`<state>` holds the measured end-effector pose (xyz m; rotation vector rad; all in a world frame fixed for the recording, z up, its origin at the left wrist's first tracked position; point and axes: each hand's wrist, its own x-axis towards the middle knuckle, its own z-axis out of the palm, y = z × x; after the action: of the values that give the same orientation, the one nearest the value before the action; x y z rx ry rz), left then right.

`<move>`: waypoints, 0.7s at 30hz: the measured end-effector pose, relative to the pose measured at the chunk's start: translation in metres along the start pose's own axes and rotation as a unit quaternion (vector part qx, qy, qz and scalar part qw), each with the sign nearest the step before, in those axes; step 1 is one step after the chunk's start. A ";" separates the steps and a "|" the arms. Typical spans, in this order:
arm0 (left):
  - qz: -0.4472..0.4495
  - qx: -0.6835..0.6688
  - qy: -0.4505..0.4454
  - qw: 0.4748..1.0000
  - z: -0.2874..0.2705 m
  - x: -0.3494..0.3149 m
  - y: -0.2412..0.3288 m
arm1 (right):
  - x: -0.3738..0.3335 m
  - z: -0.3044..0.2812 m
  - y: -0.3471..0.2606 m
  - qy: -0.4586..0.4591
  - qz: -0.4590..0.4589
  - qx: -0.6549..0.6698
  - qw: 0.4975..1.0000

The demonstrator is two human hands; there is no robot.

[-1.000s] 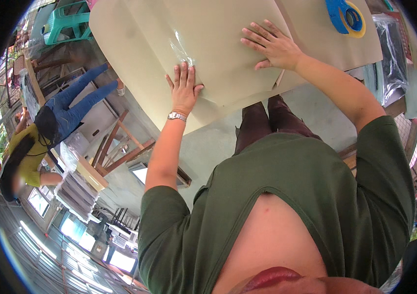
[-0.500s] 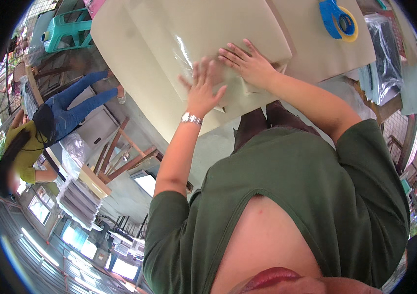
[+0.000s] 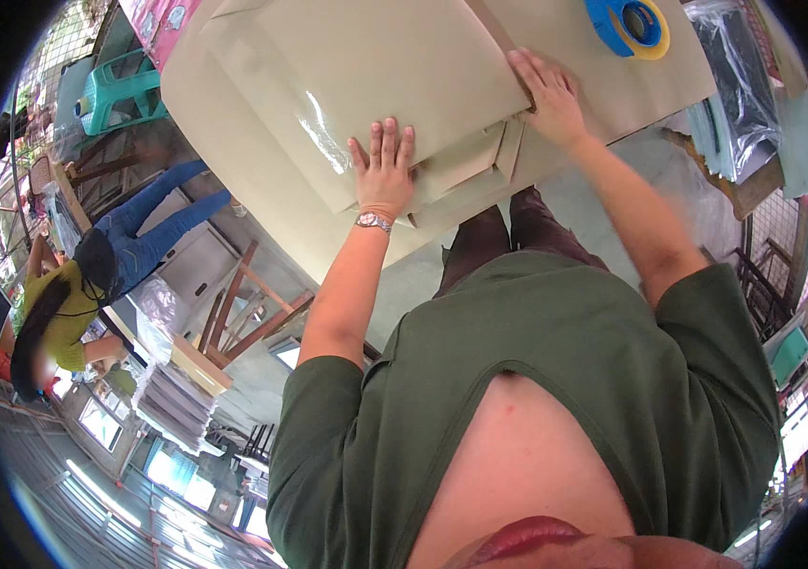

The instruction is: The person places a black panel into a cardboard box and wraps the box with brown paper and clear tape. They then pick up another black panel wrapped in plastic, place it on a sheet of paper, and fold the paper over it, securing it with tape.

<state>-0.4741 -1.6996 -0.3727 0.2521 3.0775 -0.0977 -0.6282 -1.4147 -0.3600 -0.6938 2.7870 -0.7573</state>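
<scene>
A flat package wrapped in tan paper lies on a larger tan sheet. A glossy strip of clear tape shines on its left part. My left hand rests flat on the package near its close edge, fingers stretched out. At the package's right edge, my right hand lies with its fingers extended along the side; its thumb is mostly hidden. Between the hands, the close end shows folded paper flaps that stand partly open. What the paper wraps is hidden.
A blue tape dispenser with a yellow-edged roll lies at the far right of the sheet. Plastic-covered dark sheets are stacked to the right. On the left are a green stool, a wooden frame and another person.
My right hand has slid from the package's top to its right edge. The left hand, blurred before, now lies still and flat. The view has shifted, and the end flaps show more.
</scene>
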 end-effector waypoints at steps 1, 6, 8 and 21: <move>-0.004 0.026 0.009 1.000 0.001 0.000 0.001 | -0.008 0.008 -0.006 0.033 0.055 0.029 0.998; -0.018 -0.005 0.054 0.998 0.004 -0.003 0.004 | -0.092 0.055 -0.053 0.021 0.344 0.342 0.874; -0.019 0.016 0.047 0.999 0.002 -0.005 0.004 | -0.083 0.026 -0.085 -0.151 0.445 0.552 0.689; -0.022 -0.400 -0.243 0.884 -0.060 0.001 -0.070 | 0.022 0.011 -0.129 -0.047 0.497 0.744 0.444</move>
<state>-0.4897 -1.7644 -0.3085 0.0847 2.3613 0.9293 -0.5942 -1.5283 -0.3045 1.0543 0.8607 -1.9269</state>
